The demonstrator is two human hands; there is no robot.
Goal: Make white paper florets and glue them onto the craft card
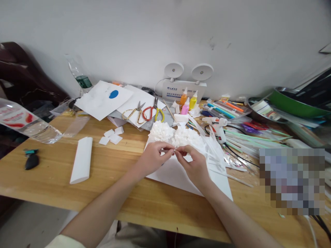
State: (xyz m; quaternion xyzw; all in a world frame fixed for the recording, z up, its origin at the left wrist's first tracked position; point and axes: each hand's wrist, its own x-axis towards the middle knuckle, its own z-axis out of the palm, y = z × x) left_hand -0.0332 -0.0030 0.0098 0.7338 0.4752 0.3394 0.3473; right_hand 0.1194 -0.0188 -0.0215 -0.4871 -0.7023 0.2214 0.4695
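My left hand (157, 155) and my right hand (192, 162) meet over a white paper sheet (170, 182). Fingertips of both are pinched together on a small white piece (174, 150), mostly covered by the fingers, so its kind cannot be made out. Just beyond them are two heaps of curled white bits, a left heap (161, 131) and a right heap (187, 136). Long white strips (216, 151) lie on the sheet to the right of my right hand.
A glue gun (218, 127) with a black cord lies at right, near pens (224, 109). Scissors (136, 112), red-and-yellow pliers (154, 112) and paint bottles (185, 106) are behind the heaps. At left are a folded white paper (82, 160), paper squares (111, 136) and a water bottle (28, 120).
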